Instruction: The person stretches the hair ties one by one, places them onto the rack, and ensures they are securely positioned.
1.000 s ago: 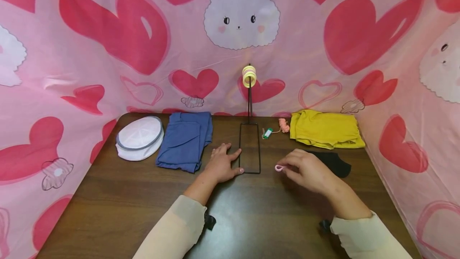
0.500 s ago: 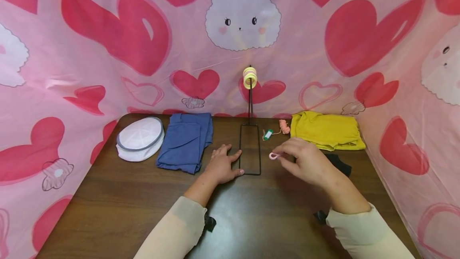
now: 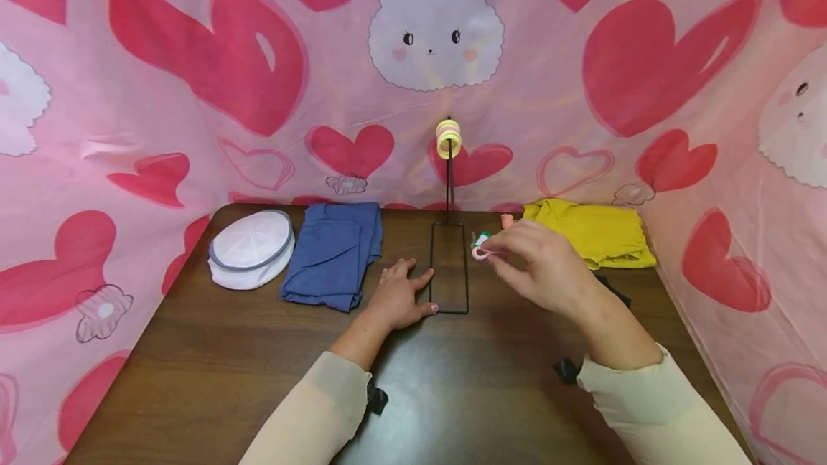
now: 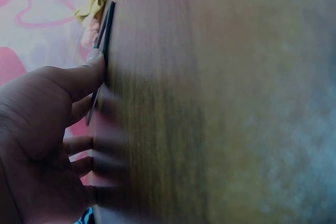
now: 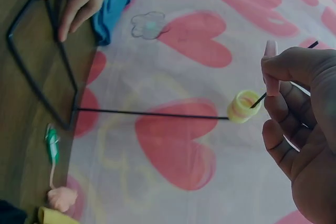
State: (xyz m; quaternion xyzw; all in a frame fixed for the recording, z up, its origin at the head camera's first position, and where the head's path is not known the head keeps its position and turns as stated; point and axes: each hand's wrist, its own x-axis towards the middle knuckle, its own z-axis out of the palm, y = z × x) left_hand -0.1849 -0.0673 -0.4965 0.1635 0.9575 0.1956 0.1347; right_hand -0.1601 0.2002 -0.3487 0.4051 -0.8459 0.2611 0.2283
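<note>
My right hand (image 3: 510, 255) pinches a small pink ring (image 3: 479, 252) in the air, just right of the black wire stand (image 3: 449, 268). In the right wrist view the pink ring (image 5: 270, 49) sits at my fingertips, close to the tip of the stand's rod. A stack of yellow and pink rings (image 3: 448, 138) sits on that rod; in the right wrist view the stack (image 5: 242, 106) is just below my fingers (image 5: 286, 124). My left hand (image 3: 403, 293) lies flat on the table, with its fingers (image 4: 84, 80) against the stand's rectangular base (image 4: 106, 30).
On the wooden table (image 3: 226, 350) lie a white cap (image 3: 250, 246) and a folded blue cloth (image 3: 336, 250) at the back left. A yellow cloth (image 3: 591, 232), a green tag (image 3: 481, 237) and a black cloth (image 3: 612, 285) lie right. Pink heart fabric walls surround the table.
My right hand has lifted the pink ring from near the table, up, left and farther back, beside the stand. The left hand has stayed on the stand's base.
</note>
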